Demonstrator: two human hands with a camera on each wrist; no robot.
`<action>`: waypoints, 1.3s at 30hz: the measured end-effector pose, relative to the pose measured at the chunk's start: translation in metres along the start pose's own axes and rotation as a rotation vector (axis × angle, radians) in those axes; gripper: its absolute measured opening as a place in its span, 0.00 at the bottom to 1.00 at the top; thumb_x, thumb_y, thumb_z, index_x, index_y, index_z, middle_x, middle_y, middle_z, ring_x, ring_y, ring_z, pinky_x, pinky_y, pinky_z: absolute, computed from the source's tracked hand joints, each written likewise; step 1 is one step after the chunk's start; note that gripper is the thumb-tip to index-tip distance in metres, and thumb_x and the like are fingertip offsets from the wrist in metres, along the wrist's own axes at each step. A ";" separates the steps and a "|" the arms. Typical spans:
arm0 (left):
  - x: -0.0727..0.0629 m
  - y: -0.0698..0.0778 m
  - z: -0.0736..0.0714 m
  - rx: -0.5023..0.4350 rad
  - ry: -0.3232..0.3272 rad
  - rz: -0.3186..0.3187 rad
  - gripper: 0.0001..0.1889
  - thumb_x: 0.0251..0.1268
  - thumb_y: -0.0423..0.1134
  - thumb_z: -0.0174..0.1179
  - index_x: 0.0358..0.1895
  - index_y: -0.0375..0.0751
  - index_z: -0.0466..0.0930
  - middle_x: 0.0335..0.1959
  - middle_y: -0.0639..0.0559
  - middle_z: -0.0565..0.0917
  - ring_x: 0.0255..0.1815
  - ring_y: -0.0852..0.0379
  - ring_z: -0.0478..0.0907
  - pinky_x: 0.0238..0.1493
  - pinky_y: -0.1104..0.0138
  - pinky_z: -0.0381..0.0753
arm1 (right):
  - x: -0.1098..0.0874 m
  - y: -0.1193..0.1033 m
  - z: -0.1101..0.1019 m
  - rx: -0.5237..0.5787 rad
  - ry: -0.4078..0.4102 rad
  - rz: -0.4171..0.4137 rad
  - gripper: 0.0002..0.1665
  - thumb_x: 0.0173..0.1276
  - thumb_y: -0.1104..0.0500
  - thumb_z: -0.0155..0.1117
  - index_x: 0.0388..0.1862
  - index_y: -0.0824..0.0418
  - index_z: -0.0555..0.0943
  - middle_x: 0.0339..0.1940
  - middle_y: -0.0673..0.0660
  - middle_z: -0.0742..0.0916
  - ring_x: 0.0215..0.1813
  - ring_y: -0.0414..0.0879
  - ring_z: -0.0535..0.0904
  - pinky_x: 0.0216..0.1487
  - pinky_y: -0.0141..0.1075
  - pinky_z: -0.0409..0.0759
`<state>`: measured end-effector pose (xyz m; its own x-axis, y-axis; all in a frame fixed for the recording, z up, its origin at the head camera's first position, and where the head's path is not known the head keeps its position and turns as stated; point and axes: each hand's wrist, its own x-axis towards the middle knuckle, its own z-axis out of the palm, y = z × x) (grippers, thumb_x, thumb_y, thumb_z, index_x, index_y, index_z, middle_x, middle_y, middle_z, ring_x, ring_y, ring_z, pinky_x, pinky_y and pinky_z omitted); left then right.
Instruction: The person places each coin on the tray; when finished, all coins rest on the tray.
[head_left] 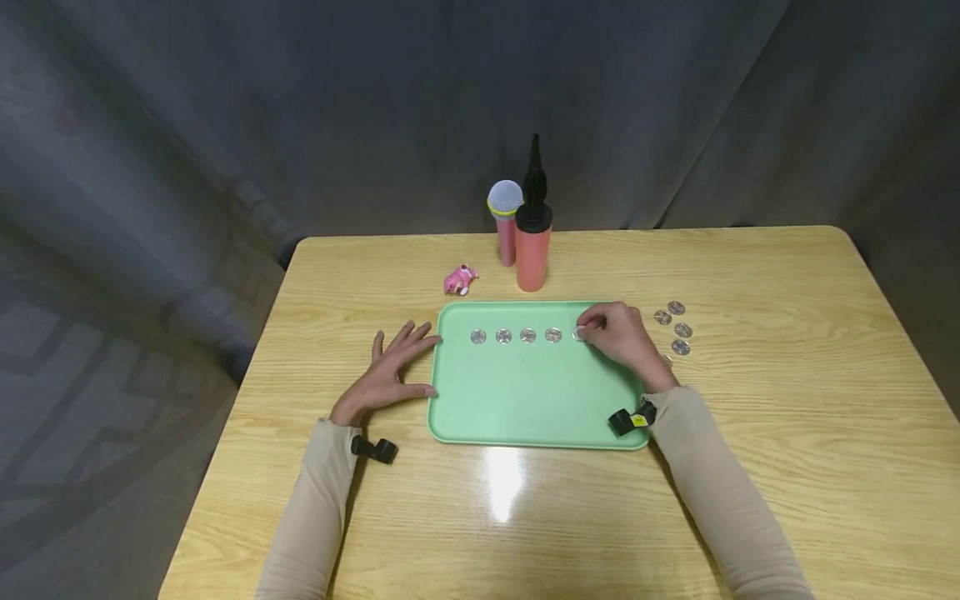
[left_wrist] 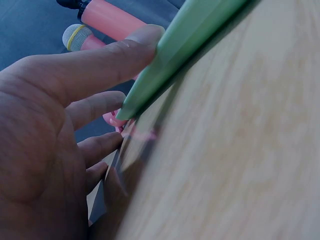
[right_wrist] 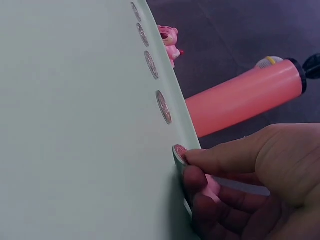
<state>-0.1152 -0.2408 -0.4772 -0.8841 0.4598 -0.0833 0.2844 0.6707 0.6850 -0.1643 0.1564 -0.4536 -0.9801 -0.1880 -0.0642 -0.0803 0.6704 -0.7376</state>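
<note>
My right hand (head_left: 619, 335) pinches a silver coin (right_wrist: 179, 151) between thumb and fingertips, at the far right of the green tray (head_left: 540, 400). To its left, several like coins (head_left: 528, 336) lie flat in an evenly spaced row along the tray's far side. In the right wrist view the held coin is tipped up, its lower part hidden by the fingers. My left hand (head_left: 384, 379) is spread at the tray's left edge, thumb and a fingertip against the rim. Its fingers are extended and hold nothing, as the left wrist view also shows.
Several loose coins (head_left: 681, 330) lie on the wooden table (head_left: 787, 375) right of the tray, one partly hidden behind the right wrist. Beyond the tray stand a pink toy microphone (head_left: 507, 237) and a coral hand pump (head_left: 532, 258) with black top. A small pink figurine (head_left: 459, 280) lies nearby.
</note>
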 end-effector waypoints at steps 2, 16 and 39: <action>0.000 0.000 0.000 0.003 -0.001 -0.001 0.45 0.54 0.47 0.75 0.76 0.49 0.64 0.83 0.43 0.54 0.85 0.39 0.37 0.76 0.36 0.16 | -0.001 -0.002 0.001 -0.017 0.005 0.000 0.09 0.65 0.65 0.69 0.42 0.69 0.87 0.35 0.65 0.89 0.36 0.50 0.81 0.38 0.33 0.77; 0.002 0.001 -0.002 -0.004 0.004 0.011 0.45 0.53 0.47 0.75 0.76 0.50 0.64 0.83 0.44 0.54 0.85 0.39 0.38 0.76 0.36 0.17 | -0.003 -0.009 0.002 -0.092 -0.007 0.032 0.10 0.65 0.65 0.68 0.43 0.69 0.86 0.37 0.65 0.87 0.38 0.52 0.81 0.39 0.37 0.79; 0.000 0.000 0.000 -0.012 -0.006 -0.007 0.45 0.54 0.47 0.75 0.76 0.51 0.64 0.83 0.44 0.54 0.86 0.40 0.37 0.76 0.36 0.16 | -0.026 0.006 -0.042 -0.028 0.100 0.011 0.12 0.69 0.62 0.65 0.46 0.69 0.86 0.39 0.67 0.89 0.32 0.42 0.80 0.28 0.28 0.78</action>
<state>-0.1152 -0.2406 -0.4773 -0.8837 0.4588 -0.0927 0.2737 0.6671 0.6928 -0.1472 0.1951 -0.4278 -0.9940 -0.1089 -0.0041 -0.0729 0.6922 -0.7180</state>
